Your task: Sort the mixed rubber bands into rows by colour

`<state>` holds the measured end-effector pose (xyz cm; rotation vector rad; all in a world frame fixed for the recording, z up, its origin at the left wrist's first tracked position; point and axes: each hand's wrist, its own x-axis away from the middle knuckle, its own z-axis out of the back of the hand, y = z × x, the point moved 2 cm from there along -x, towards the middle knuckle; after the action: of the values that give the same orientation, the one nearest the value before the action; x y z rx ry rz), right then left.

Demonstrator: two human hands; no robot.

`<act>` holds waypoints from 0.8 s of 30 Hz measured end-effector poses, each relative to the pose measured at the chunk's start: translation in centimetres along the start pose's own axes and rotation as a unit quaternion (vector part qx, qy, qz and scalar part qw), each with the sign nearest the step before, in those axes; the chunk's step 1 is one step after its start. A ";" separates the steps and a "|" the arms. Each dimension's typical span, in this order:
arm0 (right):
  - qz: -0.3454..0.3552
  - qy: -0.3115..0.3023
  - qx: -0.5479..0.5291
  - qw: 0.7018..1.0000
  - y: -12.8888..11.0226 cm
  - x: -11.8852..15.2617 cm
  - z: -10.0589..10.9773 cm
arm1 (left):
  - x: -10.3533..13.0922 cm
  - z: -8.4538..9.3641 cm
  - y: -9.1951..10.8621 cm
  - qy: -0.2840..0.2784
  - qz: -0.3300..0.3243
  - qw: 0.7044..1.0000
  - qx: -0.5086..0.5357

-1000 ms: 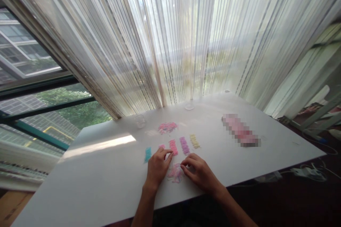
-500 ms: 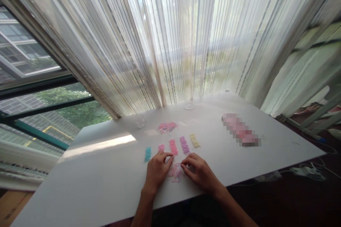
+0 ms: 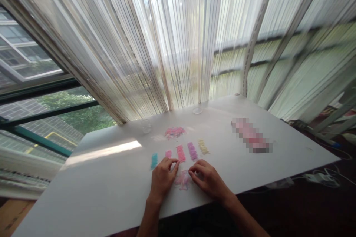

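Note:
My left hand [image 3: 163, 177] rests on the table with thumb and forefinger pinched near the lower end of a bright pink row of small pieces [image 3: 180, 153]. My right hand [image 3: 208, 178] is also pinched, beside a loose pile of mixed pink and purple pieces [image 3: 183, 180] between the hands. Whatever the fingertips hold is too small to make out. Other rows lie just beyond: teal [image 3: 154, 160], light pink [image 3: 168, 153] partly behind my left hand, purple [image 3: 192, 151] and yellow [image 3: 203, 147]. Farther back is another mixed pile [image 3: 174, 132].
A clear container [image 3: 145, 126] and a clear round lid or dish [image 3: 197, 110] stand near the back edge of the white table [image 3: 105, 185]. A pixelated pink object [image 3: 250, 135] lies at the right. Sheer curtains [image 3: 180, 44] hang behind; cables [image 3: 322, 178] lie below the right edge.
My left hand has shifted very slightly to the left; my right hand stays in place. The curtain at the right has swayed, showing more dark window bars.

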<state>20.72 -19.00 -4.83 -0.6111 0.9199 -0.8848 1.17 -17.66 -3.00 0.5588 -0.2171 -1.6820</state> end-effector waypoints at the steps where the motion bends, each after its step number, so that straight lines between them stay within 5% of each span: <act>1: 0.000 0.001 0.001 1.000 0.0 0.0 0.0 | 0.2 0.2 -0.1 0.006 -0.001 1.000 0.004; 11: 0.004 0.005 0.019 1.000 0.0 0.0 0.0 | 3.4 1.7 0.3 -0.065 -0.030 0.997 0.020; 24: 0.067 -0.059 0.065 0.994 -0.4 -0.1 -0.1 | 5.0 1.5 0.9 -0.061 -0.044 0.997 0.009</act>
<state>20.47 -19.15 -4.58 -0.4786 0.7806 -0.7722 0.79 -22.93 -2.54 0.4860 -0.2993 -1.8028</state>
